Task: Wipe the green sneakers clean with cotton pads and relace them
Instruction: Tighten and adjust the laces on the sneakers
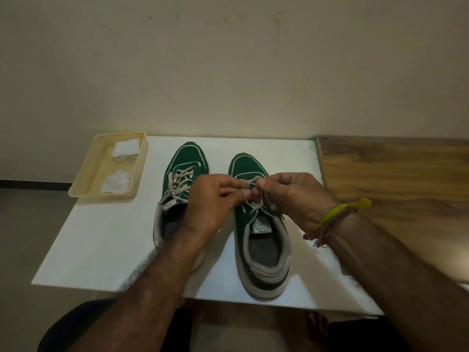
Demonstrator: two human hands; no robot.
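Observation:
Two green sneakers stand side by side on a white board (101,240), toes pointing away from me. The left sneaker (186,158) is laced with a pale lace; my left forearm covers its heel. Over the throat of the right sneaker (247,165), both hands pinch its pale lace (253,203). My left hand (215,199) grips one strand and my right hand (294,196) grips the other, fingertips almost touching. White cotton pads (125,147) lie in a cream tray (142,153) at the far left.
The cream tray overhangs the board's far left corner. A wooden surface (393,174) adjoins the board on the right. A plain wall rises directly behind. My knees and bare feet show below the board's near edge.

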